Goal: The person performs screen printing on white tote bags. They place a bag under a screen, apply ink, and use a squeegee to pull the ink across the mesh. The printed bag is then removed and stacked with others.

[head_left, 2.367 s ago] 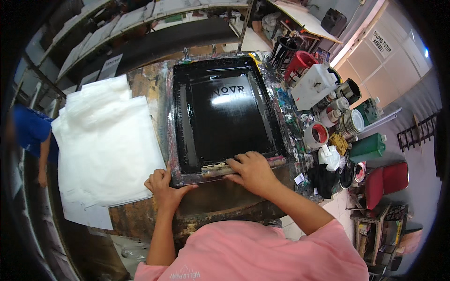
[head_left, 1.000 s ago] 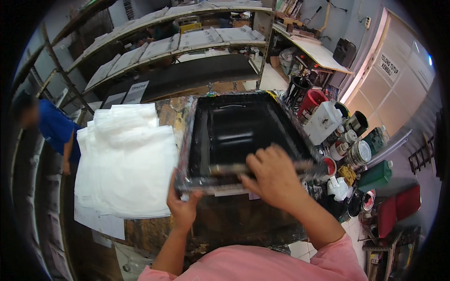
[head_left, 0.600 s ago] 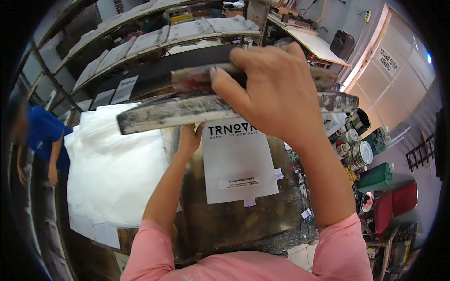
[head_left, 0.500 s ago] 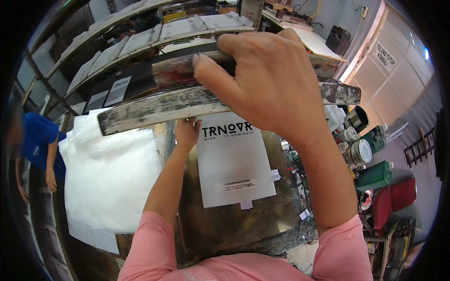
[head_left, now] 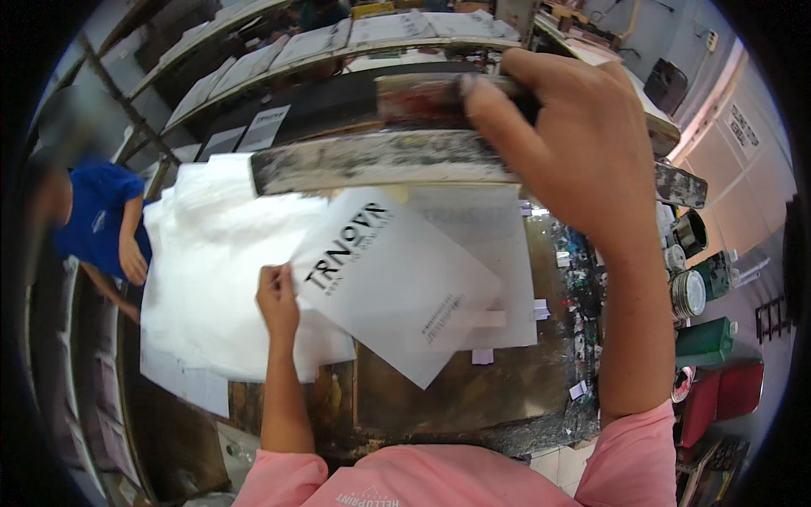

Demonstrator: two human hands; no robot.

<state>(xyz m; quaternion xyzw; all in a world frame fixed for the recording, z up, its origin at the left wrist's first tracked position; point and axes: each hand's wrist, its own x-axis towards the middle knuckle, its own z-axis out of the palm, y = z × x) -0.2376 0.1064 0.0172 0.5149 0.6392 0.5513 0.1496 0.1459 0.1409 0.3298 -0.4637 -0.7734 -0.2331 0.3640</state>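
My left hand (head_left: 277,300) pinches the left corner of a translucent white printed sheet (head_left: 380,296), which hangs tilted, its dark lettering running diagonally. Beneath it, a paler sheet (head_left: 507,245) lies on the brown printing board (head_left: 405,414), partly covered. High on the right, my right hand (head_left: 566,135) is closed around a stained wooden squeegee (head_left: 418,100), thumb over its near side. Just below that hand, the paint-smeared wooden bar of a screen frame (head_left: 372,160) is raised above the board. My right fingertips are partly hidden behind the wood.
A tall pile of white sheets (head_left: 228,287) stands left of the board. Beyond it is a person in a blue shirt (head_left: 101,211). Racks with printed sheets (head_left: 389,29) cross the back. Paint cans (head_left: 688,291) and a green container (head_left: 705,340) stand at the right.
My left hand has drawn the printed sheet off the board toward the left pile, turning it aslant. My right hand still holds the squeegee by the raised frame; the whole view has shifted.
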